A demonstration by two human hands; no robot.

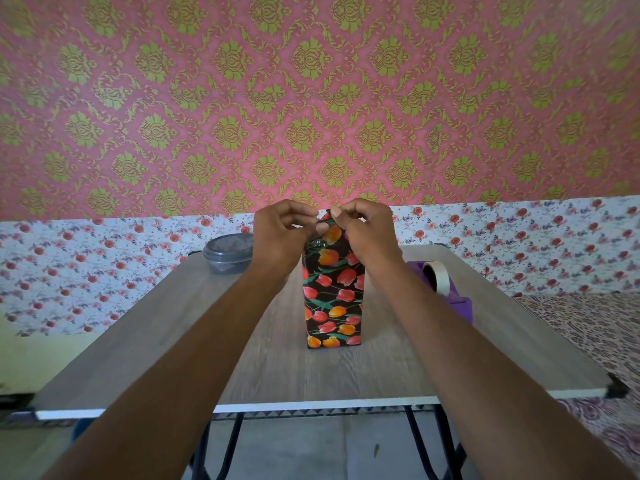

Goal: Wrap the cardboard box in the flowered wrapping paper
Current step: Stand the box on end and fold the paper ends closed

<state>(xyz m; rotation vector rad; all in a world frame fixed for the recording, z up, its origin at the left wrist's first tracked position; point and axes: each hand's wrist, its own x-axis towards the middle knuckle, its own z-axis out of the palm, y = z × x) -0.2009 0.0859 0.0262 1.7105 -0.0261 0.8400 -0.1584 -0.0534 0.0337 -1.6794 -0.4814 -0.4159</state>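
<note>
Nearly finished, seen from the head view: the cardboard box [332, 296] stands upright near the middle of the desk [166, 341], its visible front and side covered in the black flowered wrapping paper [330, 235]. Both hands meet at the box's top end. The left hand [284, 232] and right hand [367, 230] each close a fingertip grip on the gathered paper there, fingers curled, pinching it to a peak. By this showing, the body is wrapped. The lower end, pressed against the desk, cannot be checked. What appears left is folding down and taping the top. A purple tape dispenser [446, 284] sits just right of the box, and a lidded grey container [228, 252] stands behind it to the left.
</note>
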